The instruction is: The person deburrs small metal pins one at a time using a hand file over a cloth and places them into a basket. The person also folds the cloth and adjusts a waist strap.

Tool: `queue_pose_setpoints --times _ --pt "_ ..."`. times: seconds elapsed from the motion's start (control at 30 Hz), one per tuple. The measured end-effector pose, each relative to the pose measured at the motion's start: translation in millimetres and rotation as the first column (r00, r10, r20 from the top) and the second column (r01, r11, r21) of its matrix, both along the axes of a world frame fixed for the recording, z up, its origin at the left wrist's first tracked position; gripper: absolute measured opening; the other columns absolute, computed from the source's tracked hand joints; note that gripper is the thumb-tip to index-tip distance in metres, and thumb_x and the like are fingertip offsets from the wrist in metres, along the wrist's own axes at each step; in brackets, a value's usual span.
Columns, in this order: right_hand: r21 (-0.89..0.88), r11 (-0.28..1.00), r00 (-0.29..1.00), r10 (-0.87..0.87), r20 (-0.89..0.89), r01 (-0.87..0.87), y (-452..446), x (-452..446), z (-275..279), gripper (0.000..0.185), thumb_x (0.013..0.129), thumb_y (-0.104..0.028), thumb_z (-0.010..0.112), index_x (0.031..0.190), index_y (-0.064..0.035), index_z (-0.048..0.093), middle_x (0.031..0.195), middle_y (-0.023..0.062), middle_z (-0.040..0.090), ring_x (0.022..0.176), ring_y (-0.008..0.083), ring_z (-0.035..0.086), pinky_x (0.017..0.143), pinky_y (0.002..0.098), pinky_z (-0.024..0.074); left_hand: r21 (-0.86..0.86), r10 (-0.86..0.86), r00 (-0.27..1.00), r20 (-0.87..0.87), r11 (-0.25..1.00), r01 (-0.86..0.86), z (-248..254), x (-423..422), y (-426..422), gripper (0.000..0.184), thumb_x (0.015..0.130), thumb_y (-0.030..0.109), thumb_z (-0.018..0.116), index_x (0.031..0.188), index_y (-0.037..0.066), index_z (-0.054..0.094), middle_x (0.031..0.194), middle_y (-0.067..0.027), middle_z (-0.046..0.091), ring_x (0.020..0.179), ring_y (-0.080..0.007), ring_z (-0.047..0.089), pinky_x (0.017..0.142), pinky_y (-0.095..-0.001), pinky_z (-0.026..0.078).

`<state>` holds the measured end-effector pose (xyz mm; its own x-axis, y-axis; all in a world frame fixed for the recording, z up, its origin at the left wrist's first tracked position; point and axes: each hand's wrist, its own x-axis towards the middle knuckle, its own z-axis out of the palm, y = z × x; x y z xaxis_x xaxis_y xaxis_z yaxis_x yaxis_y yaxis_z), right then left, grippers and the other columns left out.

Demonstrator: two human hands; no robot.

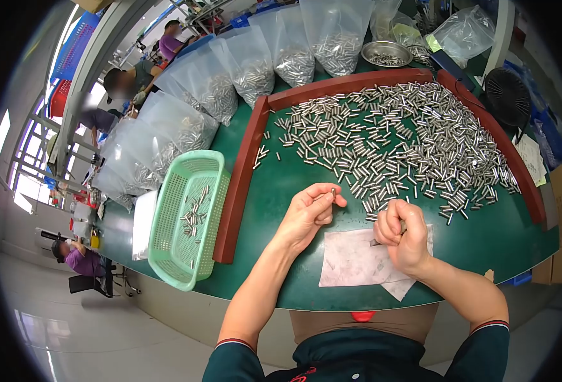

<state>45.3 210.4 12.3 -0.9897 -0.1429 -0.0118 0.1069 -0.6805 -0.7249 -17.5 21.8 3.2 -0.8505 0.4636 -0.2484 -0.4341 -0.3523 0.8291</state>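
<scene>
My left hand is over the green table, its thumb and forefinger pinched on a small metal pin. To its right, my right hand is curled closed above a stained white cloth, with a bit of metal showing at its lower left side. Just beyond both hands spreads a wide heap of short shiny metal pins, framed by dark red wooden bars. A light green plastic basket with some pins inside stands left of the left bar.
Clear plastic bags full of pins line the back and left of the table. A steel bowl of pins sits at the back. A black fan and cardboard box are at the right. Other people work at the far left.
</scene>
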Motion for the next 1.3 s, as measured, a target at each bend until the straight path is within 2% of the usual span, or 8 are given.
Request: queue_pose_setpoints --times 0.13,0.17,0.23,0.27,0.3,0.37,0.43,1.3 --pt "-0.016 1.000 1.000 0.004 0.000 -0.004 0.4 -0.3 -1.1 0.037 0.089 -0.020 0.033 0.055 -0.0084 0.030 0.045 -0.0006 0.029 0.041 0.0080 0.021 0.042 0.0238 0.0199 -0.278 -0.168 0.981 -0.100 0.951 0.135 12.0 14.4 3.8 0.012 0.089 0.011 0.050 0.096 0.002 0.051 0.072 -0.0045 0.057 0.050 -0.0038 0.033 0.048 -0.0174 0.027" --pt "-0.013 1.000 1.000 0.001 -0.007 -0.001 0.4 -0.2 -0.8 0.037 0.089 -0.020 0.033 0.055 -0.0083 0.030 0.045 -0.0006 0.029 0.042 0.0079 0.021 0.042 0.0238 0.0199 -0.367 -0.199 0.961 -0.189 0.922 0.119 12.7 23.3 9.4 0.013 0.087 0.013 0.053 0.092 0.001 0.051 0.069 -0.0033 0.055 0.051 -0.0056 0.039 0.047 -0.0204 0.031" --pt "-0.005 1.000 1.000 -0.002 -0.024 0.002 0.5 -0.4 -3.1 0.037 0.090 -0.020 0.033 0.055 -0.0085 0.030 0.045 -0.0010 0.028 0.042 0.0079 0.021 0.041 0.0239 0.0199 -0.624 -0.424 0.709 -0.564 0.780 -0.030 9.5 37.2 13.8 0.016 0.083 0.013 0.059 0.085 -0.001 0.052 0.064 -0.0025 0.054 0.052 -0.0079 0.046 0.047 -0.0255 0.036" --pt "-0.004 1.000 1.000 0.001 -0.026 -0.001 0.9 -0.6 -3.8 0.037 0.090 -0.020 0.033 0.054 -0.0086 0.030 0.045 -0.0011 0.028 0.041 0.0080 0.022 0.041 0.0240 0.0198 -0.807 -0.534 0.754 -0.382 0.590 0.009 30.0 43.9 19.0 0.018 0.077 0.013 0.064 0.079 -0.001 0.054 0.057 -0.0047 0.053 0.051 -0.0125 0.051 0.048 -0.0298 0.040" --pt "-0.004 1.000 1.000 0.001 -0.027 -0.001 0.9 -0.5 -4.4 0.038 0.090 -0.020 0.034 0.054 -0.0088 0.030 0.045 -0.0013 0.028 0.041 0.0080 0.022 0.041 0.0242 0.0198 -0.808 -0.544 0.751 -0.373 0.589 0.025 27.6 47.0 21.6 0.018 0.077 0.013 0.064 0.079 -0.001 0.054 0.057 -0.0047 0.053 0.051 -0.0125 0.051 0.048 -0.0298 0.040" --pt "-0.031 0.999 1.000 -0.014 -0.026 0.013 0.4 -1.0 -5.4 0.039 0.090 -0.022 0.034 0.053 -0.0089 0.030 0.045 -0.0016 0.027 0.041 0.0080 0.022 0.040 0.0244 0.0193 -0.877 -0.623 0.660 -0.419 0.465 -0.118 22.8 50.9 28.1 0.016 0.075 0.012 0.065 0.077 -0.001 0.055 0.052 -0.0075 0.048 0.047 -0.0160 0.048 0.046 -0.0304 0.039" --pt "-0.011 1.000 0.999 0.007 -0.037 -0.007 3.5 -1.0 -7.8 0.040 0.090 -0.030 0.032 0.055 -0.0108 0.031 0.043 -0.0019 0.027 0.040 0.0090 0.019 0.042 0.0249 0.0193 -0.871 -0.616 0.666 -0.421 0.478 -0.109 21.1 51.7 29.8 0.015 0.074 0.011 0.065 0.076 -0.001 0.055 0.051 -0.0078 0.048 0.046 -0.0165 0.047 0.046 -0.0303 0.038" --pt "-0.042 0.999 1.000 -0.014 -0.015 0.014 -1.1 3.1 -8.7 0.040 0.089 -0.030 0.032 0.054 -0.0115 0.030 0.044 -0.0025 0.026 0.041 0.0087 0.019 0.042 0.0248 0.0190 -0.854 -0.580 0.683 -0.443 0.506 -0.124 17.4 49.6 29.9 0.016 0.073 0.009 0.068 0.072 -0.001 0.056 0.050 -0.0079 0.048 0.043 -0.0162 0.044 0.043 -0.0292 0.036"
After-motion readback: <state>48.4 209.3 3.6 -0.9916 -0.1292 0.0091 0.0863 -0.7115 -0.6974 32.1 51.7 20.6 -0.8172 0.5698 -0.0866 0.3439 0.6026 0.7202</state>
